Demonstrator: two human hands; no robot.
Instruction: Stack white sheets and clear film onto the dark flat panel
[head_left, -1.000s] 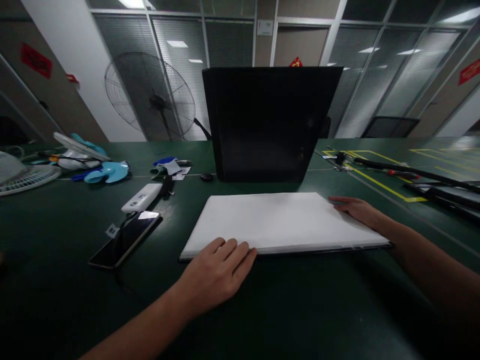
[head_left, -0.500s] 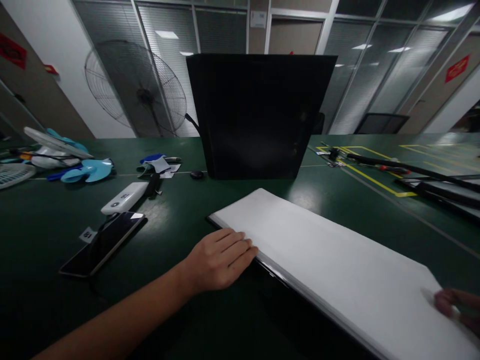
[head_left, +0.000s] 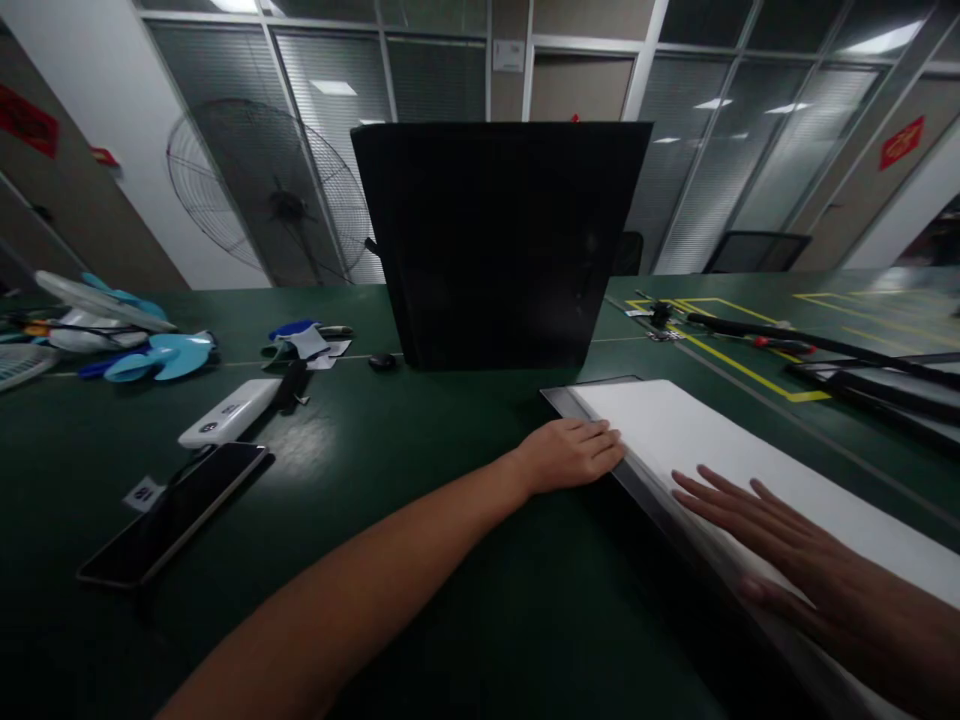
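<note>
On the surface (head_left: pixel 420 470) a flat panel (head_left: pixel 750 450) lies to the right, in front of an upright board (head_left: pixel 495 240). The left hand (head_left: pixel 574 453) rests at the panel's left edge, the right hand (head_left: pixel 787 550) on top; a phone (head_left: pixel 176 510) lies far left

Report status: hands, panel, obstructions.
Left hand open, fingertips on the near edge of the flat white rectangular panel. Right hand open, palm flat on top. Tall black upright board stands just behind; nothing on the panel.
</note>
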